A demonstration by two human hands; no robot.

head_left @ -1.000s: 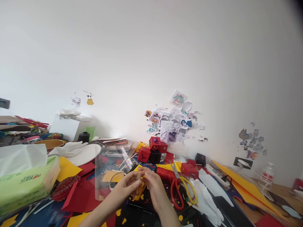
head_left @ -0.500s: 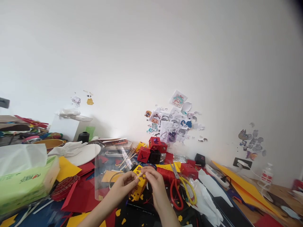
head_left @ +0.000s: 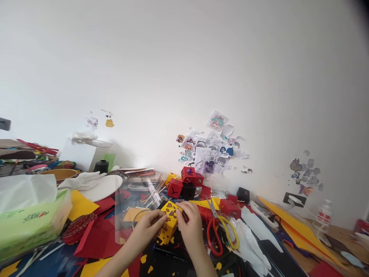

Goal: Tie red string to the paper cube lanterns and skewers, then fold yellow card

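Observation:
Low in the middle of the view, my left hand (head_left: 149,227) and my right hand (head_left: 190,227) both hold a small yellow paper box with brown spots (head_left: 168,218) between them, just above the cluttered table. My left fingers grip its left side and my right fingertips pinch its right edge. Red scissors (head_left: 213,227) and yellow scissors (head_left: 230,227) lie right of my right hand, beside a red spool of cord (head_left: 201,212).
Red and black paper cubes (head_left: 184,184) are stacked behind the hands near the wall. A green tissue box (head_left: 31,219) stands at the left, a white plate (head_left: 100,187) behind it. Coloured paper sheets (head_left: 98,234) and scraps cover the table; stickers (head_left: 210,150) dot the wall.
The yellow spotted box, hidden behind my fingers a second ago, is now turned up and in view between both hands. My hands have shifted slightly lower.

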